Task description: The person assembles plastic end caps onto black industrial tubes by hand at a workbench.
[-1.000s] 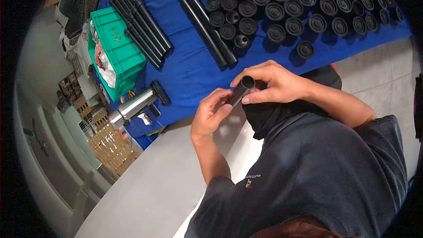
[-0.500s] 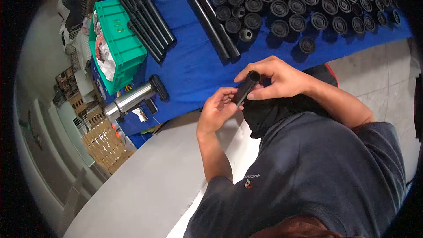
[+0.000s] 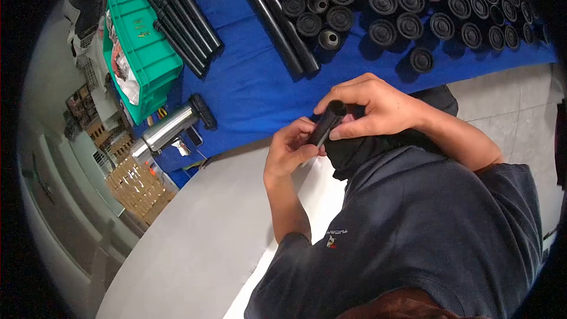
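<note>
A short black tube (image 3: 328, 121) is held between my two hands, tilted, with its open end up and toward the right. My left hand (image 3: 290, 150) has its fingers and thumb around the tube's lower end. At the upper end, my right hand (image 3: 375, 106) grips it between thumb and fingers. The tube is above the front edge of the blue cloth (image 3: 248, 106), close to my body. What lies inside the tube is dark and cannot be made out.
Two long black tubes (image 3: 277, 20) lie beyond my hands. Several round black caps (image 3: 422, 59) stand at the back right. Back left are several thin black tubes (image 3: 183, 18), a green crate (image 3: 144, 41) and a silver cylinder tool (image 3: 171, 127).
The view has shifted, so the table items appear a little farther left. Both hands still hold the tube, and my left hand's fingers have moved slightly along it.
</note>
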### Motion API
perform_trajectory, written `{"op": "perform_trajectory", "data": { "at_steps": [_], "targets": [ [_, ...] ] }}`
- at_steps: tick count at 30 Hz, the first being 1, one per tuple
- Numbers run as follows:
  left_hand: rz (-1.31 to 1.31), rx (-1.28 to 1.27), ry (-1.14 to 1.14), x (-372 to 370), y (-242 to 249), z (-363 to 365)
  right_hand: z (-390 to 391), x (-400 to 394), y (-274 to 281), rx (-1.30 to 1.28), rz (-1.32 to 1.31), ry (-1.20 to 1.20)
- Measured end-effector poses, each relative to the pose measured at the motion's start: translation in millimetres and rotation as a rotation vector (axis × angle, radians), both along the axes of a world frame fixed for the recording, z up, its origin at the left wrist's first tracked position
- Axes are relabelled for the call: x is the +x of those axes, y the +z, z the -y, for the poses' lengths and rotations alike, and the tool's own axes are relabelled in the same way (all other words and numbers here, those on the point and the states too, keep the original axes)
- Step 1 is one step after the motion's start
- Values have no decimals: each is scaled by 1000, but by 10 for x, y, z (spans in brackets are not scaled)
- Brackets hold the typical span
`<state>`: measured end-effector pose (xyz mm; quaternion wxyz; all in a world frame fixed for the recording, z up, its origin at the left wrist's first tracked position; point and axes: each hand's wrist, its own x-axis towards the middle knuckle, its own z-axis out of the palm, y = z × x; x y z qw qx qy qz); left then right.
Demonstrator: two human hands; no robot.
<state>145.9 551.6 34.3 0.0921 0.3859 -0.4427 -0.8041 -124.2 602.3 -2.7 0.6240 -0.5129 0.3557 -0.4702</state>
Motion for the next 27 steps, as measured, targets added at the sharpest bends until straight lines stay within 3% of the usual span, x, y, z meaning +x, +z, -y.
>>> {"op": "perform_trajectory", "data": {
  "at_steps": [8, 9, 11, 13, 17, 19, 24, 27],
  "targets": [
    [73, -96, -146, 90, 37, 4, -38, 26, -21, -59, 24, -35],
    [208, -76, -35, -25, 191, -57, -32, 2, 4, -50, 10, -25],
    [99, -52, 33, -171, 282, -89, -34, -12, 34, -39, 0, 7],
    [334, -175, -151, -227, 437, 0, -39, -28, 37, -59, 1, 33],
    [-192, -280, 315, -193, 239, -78, -50, 48, 15, -119, -16, 19],
    [-291, -252, 614, -358, 289, -63, -75, 57, 85, -154, -41, 34],
    [-528, 54, 736, -359, 36, -81, -52, 54, 42, -138, 50, 53],
    [-485, 235, 830, -415, -100, -202, -32, 33, 61, -172, 21, -2]
  ]
}}
